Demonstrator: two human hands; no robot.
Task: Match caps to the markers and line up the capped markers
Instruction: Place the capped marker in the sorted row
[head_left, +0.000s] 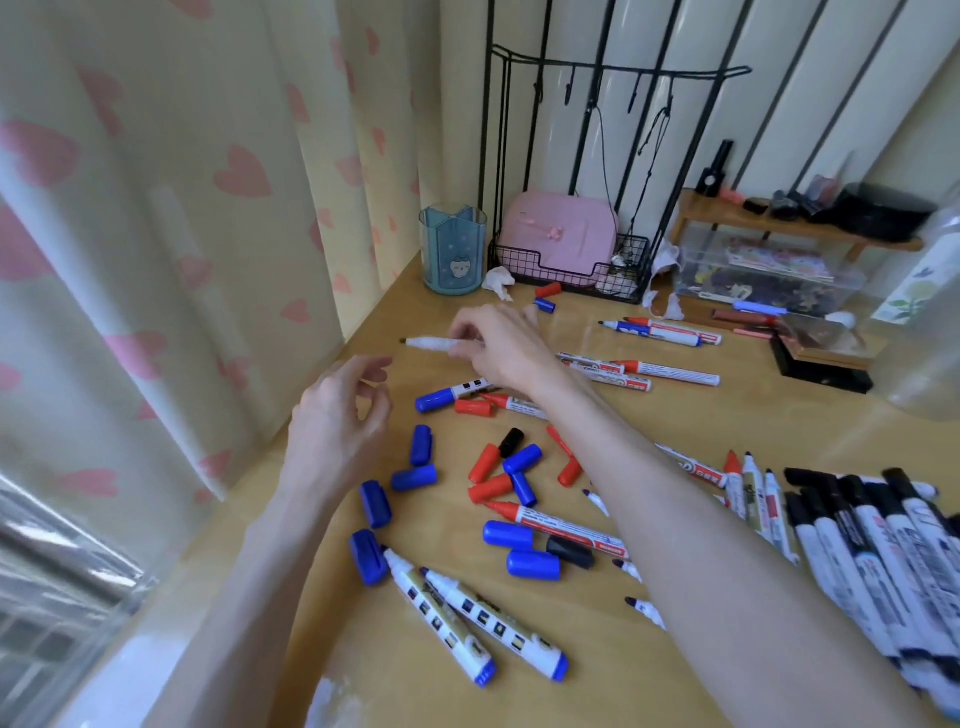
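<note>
My right hand grips an uncapped white marker with a dark tip pointing left, held above the wooden table. Just left and below it hovers my left hand, fingers loosely curled and holding nothing. Loose blue caps, red caps and a black cap lie scattered in the middle. Two uncapped blue-ended markers lie near the front. A capped blue marker rests under my right wrist. A row of black-capped markers lies at the right.
A blue pen cup stands at the back by the curtain. A black wire rack holds a pink case. Uncapped red and blue markers lie further back. A clear box and a glass bottle stand at the right.
</note>
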